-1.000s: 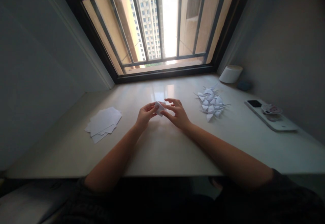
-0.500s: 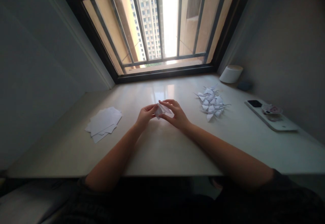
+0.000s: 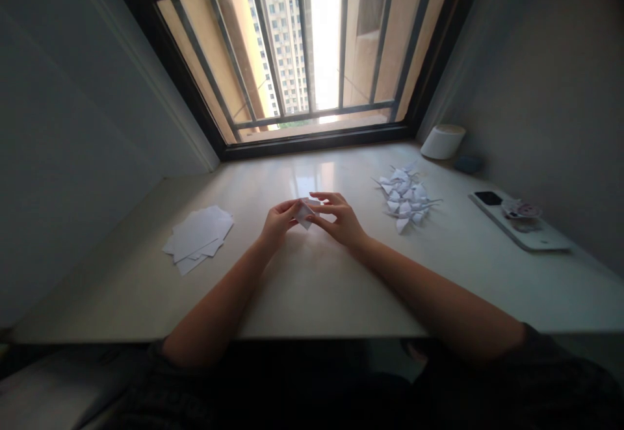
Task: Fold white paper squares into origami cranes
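Note:
A small folded piece of white paper point(image 3: 305, 214) is held between my two hands, just above the middle of the white tabletop point(image 3: 312, 287). My left hand point(image 3: 279, 222) pinches its left side between thumb and fingers. From the right, my right hand point(image 3: 337, 217) grips it with thumb and index finger, the other fingers raised and partly bent behind it. The right hand's fingers cover part of the paper, so its full shape cannot be made out.
Flat white paper sheets point(image 3: 199, 235) lie in a loose stack at left. A heap of folded paper pieces point(image 3: 407, 197) sits at right. Beyond it are a white cup-like object point(image 3: 442, 141) and a phone point(image 3: 517, 222) with a round grip. A barred window point(image 3: 312, 53) rises behind.
My right hand's fingers have shifted on the paper, and the paper has turned so that a flatter face shows. The left hand stays almost in place.

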`<state>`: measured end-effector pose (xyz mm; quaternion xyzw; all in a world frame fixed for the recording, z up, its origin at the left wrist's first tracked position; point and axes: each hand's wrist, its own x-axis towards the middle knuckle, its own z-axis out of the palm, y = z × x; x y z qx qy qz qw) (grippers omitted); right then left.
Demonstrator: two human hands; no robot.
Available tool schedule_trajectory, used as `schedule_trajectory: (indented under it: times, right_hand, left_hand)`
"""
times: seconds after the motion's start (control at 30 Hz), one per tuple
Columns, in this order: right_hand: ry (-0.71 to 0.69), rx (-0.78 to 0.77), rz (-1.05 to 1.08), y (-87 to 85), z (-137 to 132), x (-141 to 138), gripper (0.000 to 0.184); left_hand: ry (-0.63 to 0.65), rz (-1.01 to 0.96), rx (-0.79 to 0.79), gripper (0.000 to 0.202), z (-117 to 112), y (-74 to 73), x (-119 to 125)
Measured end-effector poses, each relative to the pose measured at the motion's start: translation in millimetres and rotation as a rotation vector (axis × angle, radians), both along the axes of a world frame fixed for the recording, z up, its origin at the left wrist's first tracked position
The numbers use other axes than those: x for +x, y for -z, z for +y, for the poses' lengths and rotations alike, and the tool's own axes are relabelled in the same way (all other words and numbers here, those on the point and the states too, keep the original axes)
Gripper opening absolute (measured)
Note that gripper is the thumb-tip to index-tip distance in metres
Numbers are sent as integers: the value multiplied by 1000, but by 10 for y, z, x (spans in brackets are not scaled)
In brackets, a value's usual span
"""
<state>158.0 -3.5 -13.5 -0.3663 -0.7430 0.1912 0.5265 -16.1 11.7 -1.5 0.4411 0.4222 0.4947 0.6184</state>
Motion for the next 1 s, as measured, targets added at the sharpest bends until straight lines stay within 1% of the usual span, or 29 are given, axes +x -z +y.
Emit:
schedule_trajectory:
  times: [0.1, 0.17, 0.3, 0.47, 0.6, 0.7, 0.77, 0.87, 1.0]
  right_hand:
    - [3, -46, 71, 2, 6, -2, 15]
    - [-8, -111, 136, 8, 13, -8, 10]
    - [-56, -249, 285, 34, 41, -22, 15]
    - [-10, -374, 375, 89, 108, -1, 25]
    - [16, -390, 440, 109, 153, 35, 29]
    - [41, -364, 451, 101, 165, 50, 31]
    - [64, -339, 431, 91, 167, 55, 33]
    - [91, -318, 405, 81, 166, 53, 40]
    - [57, -390, 419, 98, 162, 26, 53]
  left_hand:
    - [-19, 2, 10, 42, -11, -26, 13]
    - [-40, 21, 34, 45, -13, -36, 19]
    - [-90, 87, 84, 45, 6, -27, 11]
    - [-123, 191, 154, 40, 27, -19, -13]
    - [-36, 282, 270, 36, 7, -27, -26]
    - [13, 382, 295, 35, -14, -14, -25]
    - [38, 407, 282, 34, -20, 1, -18]
    - [48, 333, 227, 35, -17, 14, -5]
    - [-2, 264, 147, 35, -8, 2, -12]
